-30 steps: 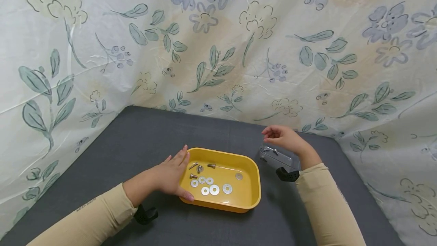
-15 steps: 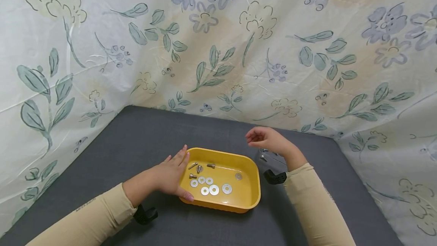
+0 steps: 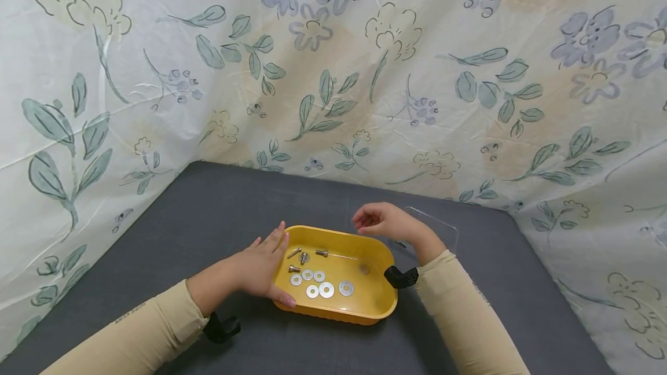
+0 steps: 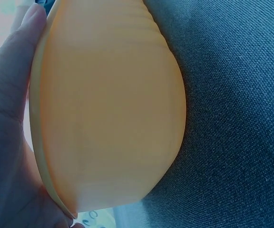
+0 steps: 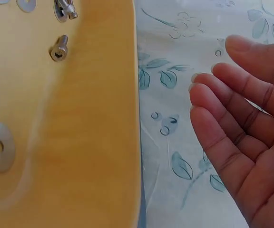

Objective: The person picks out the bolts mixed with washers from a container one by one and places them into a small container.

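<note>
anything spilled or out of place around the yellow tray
Nothing stands out. The washers and bolts all lie inside the yellow tray, which sits flat on the grey mat. None lie on the mat.

A grey table [image 3: 219, 207] stands against flower-printed cloth [image 3: 333, 74] hung behind.
</note>
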The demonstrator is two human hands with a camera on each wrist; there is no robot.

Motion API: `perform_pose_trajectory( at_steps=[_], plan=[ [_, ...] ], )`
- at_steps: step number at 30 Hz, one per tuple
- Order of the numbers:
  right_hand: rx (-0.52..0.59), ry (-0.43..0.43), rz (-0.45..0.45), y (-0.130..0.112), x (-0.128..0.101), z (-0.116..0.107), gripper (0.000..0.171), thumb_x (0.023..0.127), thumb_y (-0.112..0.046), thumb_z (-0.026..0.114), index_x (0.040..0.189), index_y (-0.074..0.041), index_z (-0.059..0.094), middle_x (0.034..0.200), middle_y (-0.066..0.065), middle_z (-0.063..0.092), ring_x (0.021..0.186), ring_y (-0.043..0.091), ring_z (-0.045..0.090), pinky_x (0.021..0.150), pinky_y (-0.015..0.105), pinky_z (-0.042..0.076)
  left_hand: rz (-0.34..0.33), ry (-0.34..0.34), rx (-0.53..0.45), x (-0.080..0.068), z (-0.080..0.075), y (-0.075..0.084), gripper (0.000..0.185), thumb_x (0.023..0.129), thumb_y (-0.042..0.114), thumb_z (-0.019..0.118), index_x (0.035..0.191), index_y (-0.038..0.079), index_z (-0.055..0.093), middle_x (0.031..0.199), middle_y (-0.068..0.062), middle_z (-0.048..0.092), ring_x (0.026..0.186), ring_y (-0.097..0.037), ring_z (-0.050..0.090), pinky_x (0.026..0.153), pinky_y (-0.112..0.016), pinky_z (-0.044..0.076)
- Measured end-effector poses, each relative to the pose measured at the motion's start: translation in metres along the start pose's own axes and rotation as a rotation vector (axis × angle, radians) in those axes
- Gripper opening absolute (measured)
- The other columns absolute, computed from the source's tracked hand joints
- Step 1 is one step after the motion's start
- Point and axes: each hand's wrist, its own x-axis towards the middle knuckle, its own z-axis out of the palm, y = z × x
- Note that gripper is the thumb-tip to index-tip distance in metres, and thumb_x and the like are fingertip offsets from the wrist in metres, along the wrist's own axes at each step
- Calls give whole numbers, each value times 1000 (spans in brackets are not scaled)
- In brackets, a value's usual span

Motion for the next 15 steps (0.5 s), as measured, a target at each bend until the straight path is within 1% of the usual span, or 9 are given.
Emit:
perform_pose_trajectory(
  at_steps=[3, 7, 9, 11, 15],
  plan=[
    [-4, -8, -7, -1, 5, 4, 19, 86, -15, 65, 105, -12, 63, 102, 12, 62, 87, 17, 59, 79, 28, 49, 0, 1, 1, 0, 0, 0, 137, 50, 89, 49, 146, 1, 7, 151, -13, -13, 140, -25, 0, 109, -50, 13],
    [-34, -15, -13, -2, 12, 10, 18, 86, -16, 65, 103, -13, 64, 98, 3, 63, 86, 15, 59, 78, 27, 49, 8, 7, 4, -1, 1, 0, 136, 50, 89, 47, 146, 1, 7, 151, -14, -13, 139, -26, 0, 108, -50, 14],
    [-41, -22, -14, -2, 14, 13, 18, 86, -15, 65, 103, -10, 64, 97, 0, 63, 85, 14, 59, 78, 26, 49, 13, 9, 4, -1, 1, -1, 136, 51, 89, 47, 146, 1, 7, 151, -14, -14, 139, -26, 0, 108, -50, 15],
    [-39, -34, -11, -3, 17, 17, 19, 86, -15, 65, 104, -8, 64, 97, 1, 63, 85, 14, 59, 78, 26, 49, 15, 12, 3, -1, 1, -1, 136, 51, 89, 47, 146, 1, 7, 151, -14, -14, 139, -26, 0, 108, -50, 15],
    [-25, -69, 6, -6, 20, 23, 23, 86, -14, 64, 107, -5, 63, 101, 6, 63, 87, 13, 59, 79, 26, 49, 15, 10, 1, 0, 2, -1, 135, 51, 89, 48, 146, 2, 7, 151, -14, -14, 139, -26, 0, 108, -50, 14]
  ],
)
